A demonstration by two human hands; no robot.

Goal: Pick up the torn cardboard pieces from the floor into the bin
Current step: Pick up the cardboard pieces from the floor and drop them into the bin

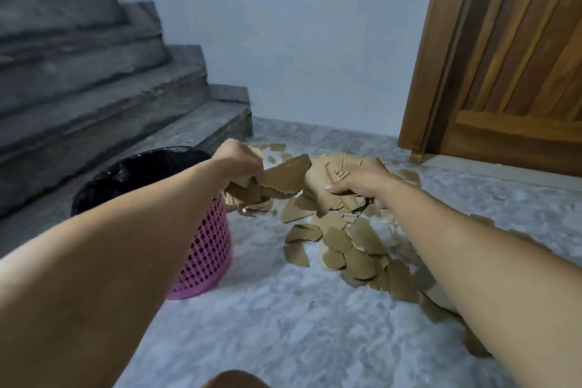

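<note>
A pink mesh bin (204, 249) lined with a black bag (132, 173) stands on the floor at the left. Torn brown cardboard pieces (356, 249) lie in a heap on the grey marble floor to its right. My left hand (234, 161) is closed on a bunch of cardboard pieces (277, 181), held just right of the bin's rim and above the floor. My right hand (362, 181) grips another clump of cardboard (324, 179) at the top of the heap. My forearms hide parts of the bin and the heap.
Grey stone stairs (104, 98) rise at the left behind the bin. A wooden door (510, 72) stands at the back right, and a pale wall (299, 41) lies between. A few small scraps (277, 146) lie farther back. Something brown, out of focus (236, 379), shows at the bottom edge.
</note>
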